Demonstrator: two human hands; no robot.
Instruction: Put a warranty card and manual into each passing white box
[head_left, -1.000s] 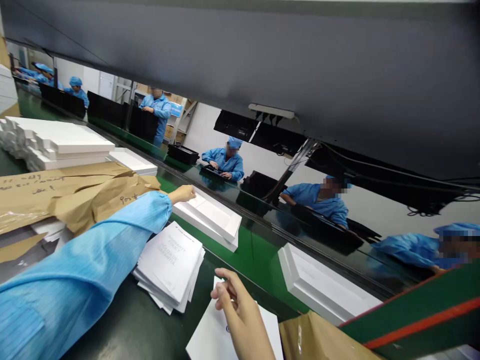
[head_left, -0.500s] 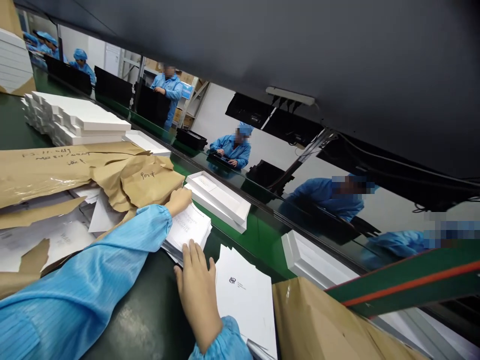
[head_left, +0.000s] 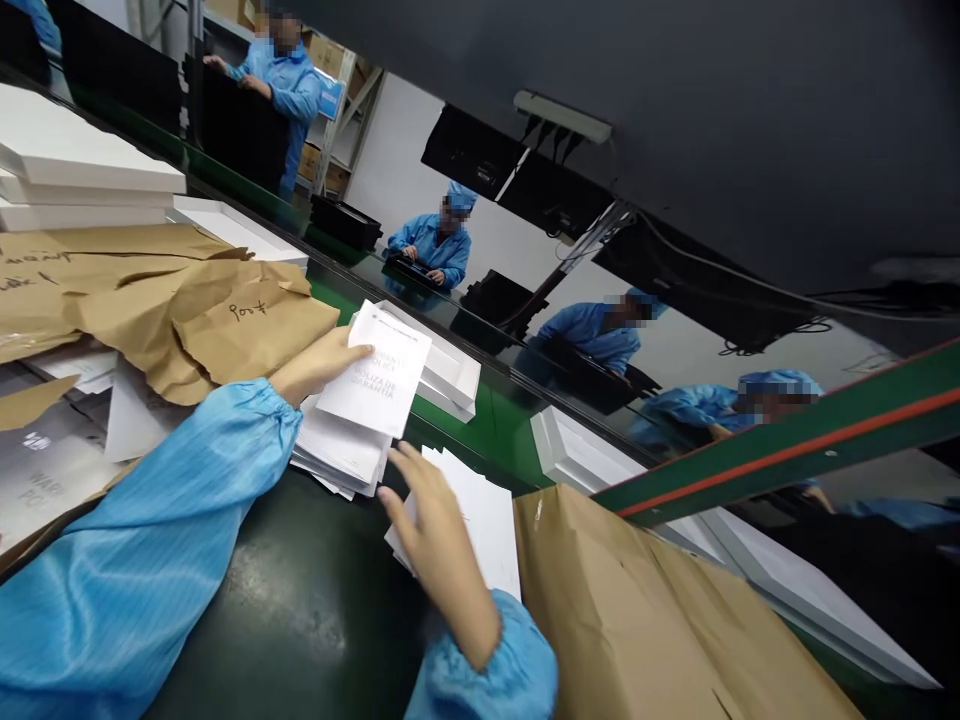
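Observation:
My left hand point(head_left: 319, 362) grips a white warranty booklet point(head_left: 377, 370) by its left edge and holds it lifted above a stack of the same booklets point(head_left: 341, 455). My right hand point(head_left: 431, 535) lies on a second pile of white cards point(head_left: 484, 520), fingers curled over the pile's left edge. Just beyond the booklet, an open white box tray point(head_left: 450, 372) sits on the green conveyor belt point(head_left: 499, 425). Both arms wear blue sleeves.
Crumpled brown wrapping paper point(head_left: 172, 310) covers the left of the bench, and more brown paper point(head_left: 637, 620) lies at the right. White trays point(head_left: 75, 175) are stacked far left; another tray point(head_left: 577, 455) rides the belt. Several workers in blue stand across the line.
My left hand has picked one booklet off the stack and raised it. My right hand moved from the booklet stack onto the card pile at the right. The view shifted left and down.

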